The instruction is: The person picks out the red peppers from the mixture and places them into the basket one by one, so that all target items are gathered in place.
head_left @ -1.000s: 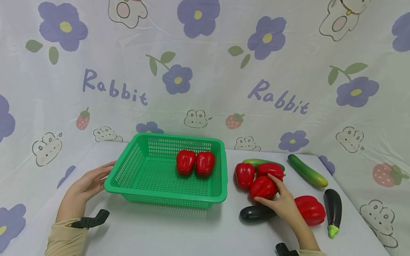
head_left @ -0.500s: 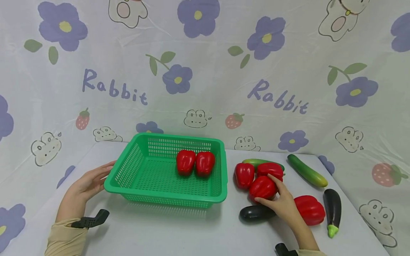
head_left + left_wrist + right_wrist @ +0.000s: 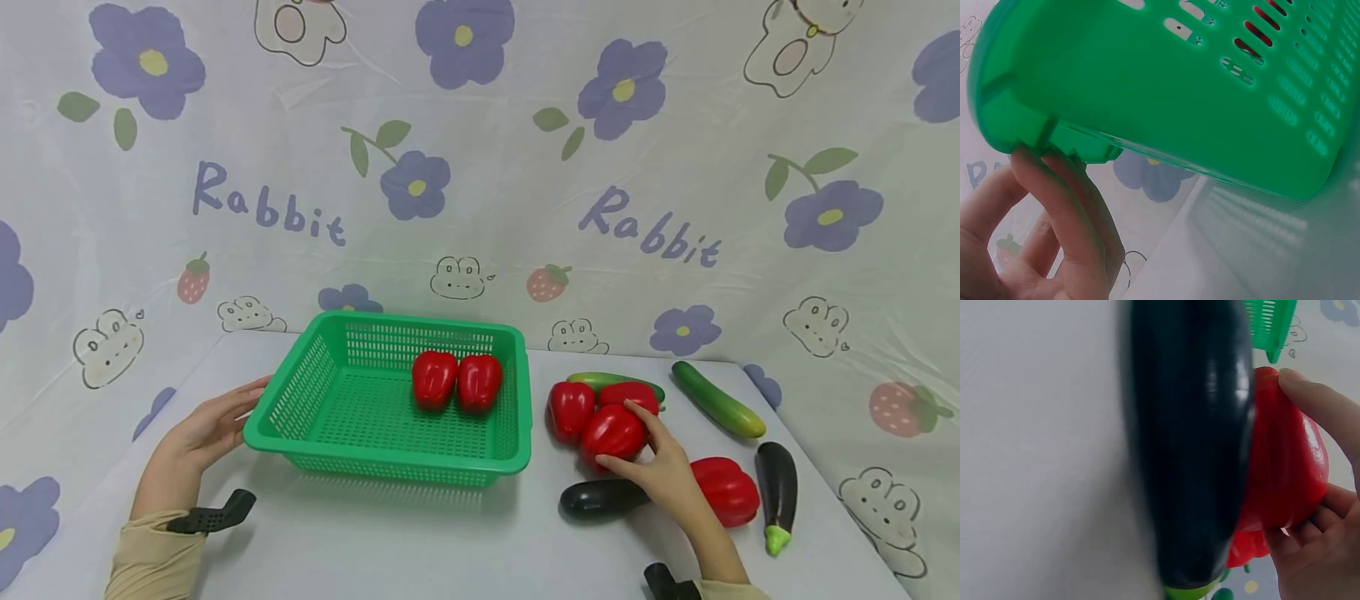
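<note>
Right of the green basket (image 3: 390, 457), on the white table (image 3: 375, 542): one gripped red pepper (image 3: 613, 435), foremost of a close cluster of three. Adjoining: left-hand pepper (image 3: 572, 411), just beside; rear pepper (image 3: 627, 393), partly hidden behind; near eggplant (image 3: 600, 500), lying toward the wearer, contact with the gripped red pepper not determinable.

Step in hand, as judged: freeing the gripped red pepper from the cluster. Handling advised: even pressure from thumb and fingers, the glossy skin being probably slippery; a straight lift before any sideways travel, lest the neighbours roll; wrist held high enough to spare the near eggplant. Any leftward carry would call for height above the basket's rim. Whether the pepper's underside clears the table cannot be told.

Right hand (image 3: 663, 471): one, grasping the gripped red pepper. Thumb against the near side, fingers round the far side, spread about the width of the pepper and no wider.

Left hand (image 3: 202, 429): one, at the basket's left end. Fingers loosely bent, tips touching the rim; no wrap round it visible. Purpose, as judged: a light steadying touch, best left gentle so that the basket stays put.
</note>
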`<state>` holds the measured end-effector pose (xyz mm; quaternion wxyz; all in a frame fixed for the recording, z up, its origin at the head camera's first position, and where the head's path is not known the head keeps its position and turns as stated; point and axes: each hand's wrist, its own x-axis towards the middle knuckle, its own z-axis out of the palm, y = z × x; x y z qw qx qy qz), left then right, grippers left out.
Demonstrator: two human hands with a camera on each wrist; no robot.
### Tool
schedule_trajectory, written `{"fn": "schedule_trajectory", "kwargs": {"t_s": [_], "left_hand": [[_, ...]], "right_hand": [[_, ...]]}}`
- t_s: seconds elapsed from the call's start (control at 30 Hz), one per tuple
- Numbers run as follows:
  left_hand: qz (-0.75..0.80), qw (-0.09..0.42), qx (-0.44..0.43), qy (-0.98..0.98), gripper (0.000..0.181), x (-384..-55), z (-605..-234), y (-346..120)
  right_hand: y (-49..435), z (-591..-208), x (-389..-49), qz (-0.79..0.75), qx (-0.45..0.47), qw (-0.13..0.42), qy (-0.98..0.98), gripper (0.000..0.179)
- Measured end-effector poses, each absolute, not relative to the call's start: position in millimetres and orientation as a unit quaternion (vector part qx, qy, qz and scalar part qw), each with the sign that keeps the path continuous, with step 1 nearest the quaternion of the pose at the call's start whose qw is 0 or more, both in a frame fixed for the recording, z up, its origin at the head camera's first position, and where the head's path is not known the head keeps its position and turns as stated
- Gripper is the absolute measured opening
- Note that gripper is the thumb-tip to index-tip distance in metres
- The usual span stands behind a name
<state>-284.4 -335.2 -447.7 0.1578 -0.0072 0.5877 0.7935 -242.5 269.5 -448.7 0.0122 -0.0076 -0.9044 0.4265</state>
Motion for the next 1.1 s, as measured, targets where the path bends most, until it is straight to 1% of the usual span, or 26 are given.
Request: {"fn": "schedule_trajectory", "kwargs": {"t_s": [0.33,0.73,1.1], "left_hand": [[0.804,0.158,-0.014,0.573,0.029,-282.3,-444.4,-334.4],[0.804,0.159,-0.007,0.572,0.030,-282.3,-445.2,-334.2],[0.803,0.162,-0.003,0.573,0.031,-283.1,-446.2,-334.8]], "right_hand": [[265.5,-435.5,-245.8,0.427,0.021,0.053,-0.902,0.095],[254.0,-420.8,-251.6,0.440,0.038,0.066,-0.895,0.098],[236.7,-406.7,-262.9,0.455,0.068,0.085,-0.884,0.094]]}}
